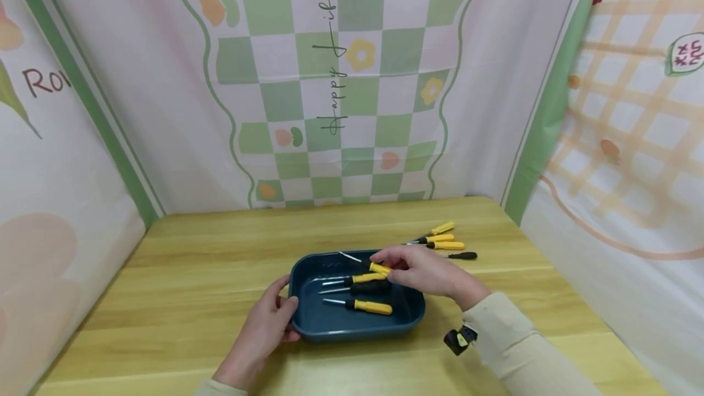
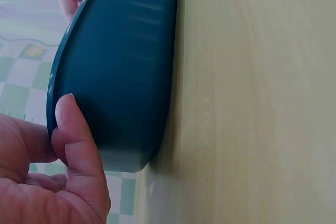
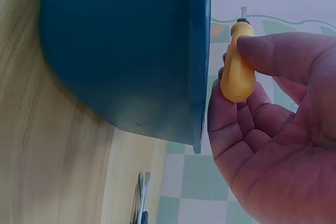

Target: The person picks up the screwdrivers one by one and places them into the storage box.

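Note:
A dark blue tray (image 1: 352,333) stands on the wooden table. My left hand (image 1: 267,319) grips its left end, thumb on the rim and fingers against the outside wall, as the left wrist view also shows. With my right hand (image 1: 420,271) I pinch a yellow-handled screwdriver (image 3: 239,72) between thumb and fingers, above the tray's back right part. Inside the tray lie a yellow-and-black screwdriver (image 1: 373,307) at the front, a black-handled screwdriver (image 1: 370,287) behind it, and another yellow-and-black screwdriver (image 1: 360,278), partly close under my right hand.
Behind my right hand, several screwdrivers lie on the table (image 1: 220,261), among them a yellow-handled one (image 1: 443,228) and a black-handled one (image 1: 463,255). A patterned cloth (image 1: 357,102) hangs along the table's back edge, with more cloth at both sides.

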`<state>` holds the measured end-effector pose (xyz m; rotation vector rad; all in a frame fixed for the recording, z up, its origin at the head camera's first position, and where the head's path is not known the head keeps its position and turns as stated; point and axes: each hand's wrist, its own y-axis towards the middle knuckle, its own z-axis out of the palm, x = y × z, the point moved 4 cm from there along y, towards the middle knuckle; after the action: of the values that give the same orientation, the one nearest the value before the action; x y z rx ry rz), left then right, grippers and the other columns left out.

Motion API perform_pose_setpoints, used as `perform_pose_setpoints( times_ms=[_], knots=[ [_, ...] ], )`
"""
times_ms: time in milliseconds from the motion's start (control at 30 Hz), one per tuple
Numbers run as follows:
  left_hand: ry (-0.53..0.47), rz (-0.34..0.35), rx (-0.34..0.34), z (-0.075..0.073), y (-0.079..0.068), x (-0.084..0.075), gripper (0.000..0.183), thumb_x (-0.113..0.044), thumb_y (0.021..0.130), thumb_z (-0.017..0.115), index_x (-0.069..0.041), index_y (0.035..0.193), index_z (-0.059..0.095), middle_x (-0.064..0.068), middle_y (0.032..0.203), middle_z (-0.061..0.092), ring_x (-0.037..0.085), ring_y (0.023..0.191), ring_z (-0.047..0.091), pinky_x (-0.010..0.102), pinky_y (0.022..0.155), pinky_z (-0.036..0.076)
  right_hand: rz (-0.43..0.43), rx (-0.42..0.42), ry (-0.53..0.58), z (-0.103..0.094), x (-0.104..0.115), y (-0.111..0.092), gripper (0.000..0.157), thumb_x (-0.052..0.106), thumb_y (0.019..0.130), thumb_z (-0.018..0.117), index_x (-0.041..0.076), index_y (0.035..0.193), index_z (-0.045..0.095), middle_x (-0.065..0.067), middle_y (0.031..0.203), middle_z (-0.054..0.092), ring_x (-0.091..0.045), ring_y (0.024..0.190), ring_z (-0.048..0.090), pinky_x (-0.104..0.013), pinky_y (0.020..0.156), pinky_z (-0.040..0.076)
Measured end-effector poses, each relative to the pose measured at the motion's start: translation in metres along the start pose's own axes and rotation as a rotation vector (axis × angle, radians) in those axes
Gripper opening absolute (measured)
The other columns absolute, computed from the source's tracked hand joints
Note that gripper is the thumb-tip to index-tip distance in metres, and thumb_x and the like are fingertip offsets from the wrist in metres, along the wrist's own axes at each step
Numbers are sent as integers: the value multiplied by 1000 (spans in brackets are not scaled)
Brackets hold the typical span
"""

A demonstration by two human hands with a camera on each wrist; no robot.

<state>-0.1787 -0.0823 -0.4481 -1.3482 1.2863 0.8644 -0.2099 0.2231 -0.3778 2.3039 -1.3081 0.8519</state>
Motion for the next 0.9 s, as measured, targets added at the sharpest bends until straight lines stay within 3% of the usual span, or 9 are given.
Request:
perform_pose_setpoints(
  times_ms=[500, 900],
  knots=[
    [3, 19, -2, 0, -2, -2, 54, -20, 111, 50, -13, 162, 34, 18, 116, 55, 23, 76, 59, 34, 63, 61, 3, 40, -1, 9, 3, 6, 34, 14, 103, 64, 16, 137, 67, 0, 120, 70, -16, 96, 62, -30, 83, 56],
    [15, 5, 2, 0, -1, -1, 55, -20, 110, 50, -13, 162, 34, 17, 116, 55, 24, 76, 60, 33, 66, 61, -11, 78, -25, 15, 4, 11, 34, 13, 104, 62, 13, 137, 67, -5, 134, 69, -14, 107, 66, -42, 94, 59]
  ],
)
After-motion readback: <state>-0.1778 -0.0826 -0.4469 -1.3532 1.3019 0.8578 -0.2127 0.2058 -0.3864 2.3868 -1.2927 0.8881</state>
